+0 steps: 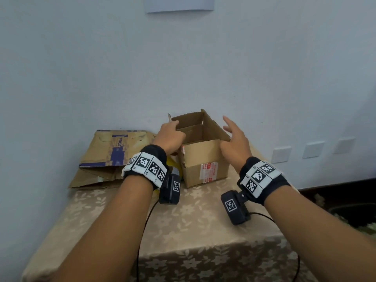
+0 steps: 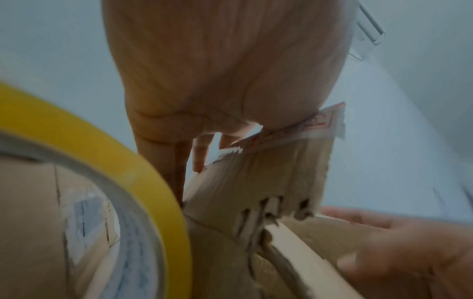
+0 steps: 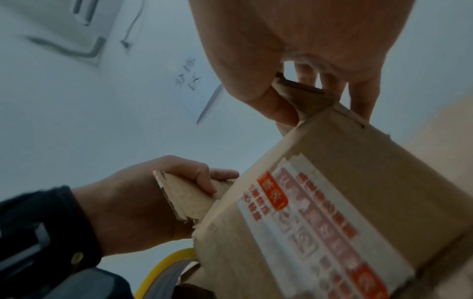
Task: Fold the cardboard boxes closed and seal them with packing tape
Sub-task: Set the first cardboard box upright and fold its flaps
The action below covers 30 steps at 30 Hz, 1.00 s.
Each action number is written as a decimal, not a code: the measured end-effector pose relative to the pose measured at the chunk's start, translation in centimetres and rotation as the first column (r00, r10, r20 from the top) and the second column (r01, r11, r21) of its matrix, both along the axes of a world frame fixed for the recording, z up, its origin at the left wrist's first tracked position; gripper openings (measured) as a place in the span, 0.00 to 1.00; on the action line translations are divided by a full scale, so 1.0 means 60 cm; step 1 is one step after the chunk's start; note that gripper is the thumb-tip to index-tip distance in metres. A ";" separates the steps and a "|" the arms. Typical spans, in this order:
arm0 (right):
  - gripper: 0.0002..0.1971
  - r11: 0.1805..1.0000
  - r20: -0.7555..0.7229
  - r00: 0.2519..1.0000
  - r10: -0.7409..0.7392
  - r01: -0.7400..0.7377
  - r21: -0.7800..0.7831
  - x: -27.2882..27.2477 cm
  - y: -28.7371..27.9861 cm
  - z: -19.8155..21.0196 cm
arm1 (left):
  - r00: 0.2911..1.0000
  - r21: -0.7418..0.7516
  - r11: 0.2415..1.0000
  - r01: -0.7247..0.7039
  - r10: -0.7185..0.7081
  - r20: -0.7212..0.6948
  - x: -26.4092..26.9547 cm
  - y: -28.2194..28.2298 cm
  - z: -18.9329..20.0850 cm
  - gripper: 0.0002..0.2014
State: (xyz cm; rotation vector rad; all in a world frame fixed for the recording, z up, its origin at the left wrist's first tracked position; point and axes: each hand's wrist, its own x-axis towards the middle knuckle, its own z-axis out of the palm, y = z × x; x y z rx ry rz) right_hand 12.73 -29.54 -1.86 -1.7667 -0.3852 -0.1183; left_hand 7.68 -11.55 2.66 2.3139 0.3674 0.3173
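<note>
A small cardboard box (image 1: 203, 159) with a red-and-white label (image 3: 314, 222) stands on the table, its top flaps upright. My left hand (image 1: 168, 135) grips the left flap (image 3: 187, 198), fingers curled over its top edge. My right hand (image 1: 234, 135) holds the right flap (image 1: 215, 127); in the right wrist view the thumb and fingers pinch its near corner (image 3: 302, 97). A yellow roll of packing tape (image 2: 76, 141) lies just left of the box, under my left wrist, and is mostly hidden in the head view.
A flattened cardboard box with blue print (image 1: 114, 155) lies at the back left of the table (image 1: 183, 231), which has a floral cloth. The wall stands close behind the box. Wall sockets (image 1: 281, 154) are at the right.
</note>
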 end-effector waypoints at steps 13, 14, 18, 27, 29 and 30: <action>0.22 0.992 0.074 0.990 0.121 -0.122 0.011 0.010 0.102 0.116 | 0.996 -0.030 0.996 0.083 -0.082 0.045 -0.009 0.014 0.000 0.33; 0.23 0.991 0.042 0.990 0.132 -0.132 -0.011 0.018 0.113 0.116 | 0.995 -0.031 0.995 0.096 -0.094 0.044 -0.010 0.016 0.000 0.33; 0.29 0.957 -0.106 0.982 0.153 -0.174 -0.231 0.050 0.146 0.105 | 0.992 -0.017 0.992 0.122 -0.122 0.038 -0.012 0.025 0.000 0.34; 0.40 0.810 -0.053 0.998 0.020 -0.047 -0.585 0.069 0.162 0.078 | 0.992 -0.002 0.992 0.127 -0.127 0.024 -0.014 0.031 -0.008 0.33; 0.38 0.769 -0.054 0.998 -0.019 -0.020 -0.639 0.062 0.160 0.085 | 0.994 -0.016 0.995 0.098 -0.097 0.044 -0.014 0.031 -0.009 0.32; 0.36 0.751 -0.052 0.997 -0.050 0.003 -0.661 0.061 0.160 0.089 | 0.995 -0.021 0.996 0.091 -0.089 0.054 -0.013 0.031 -0.009 0.32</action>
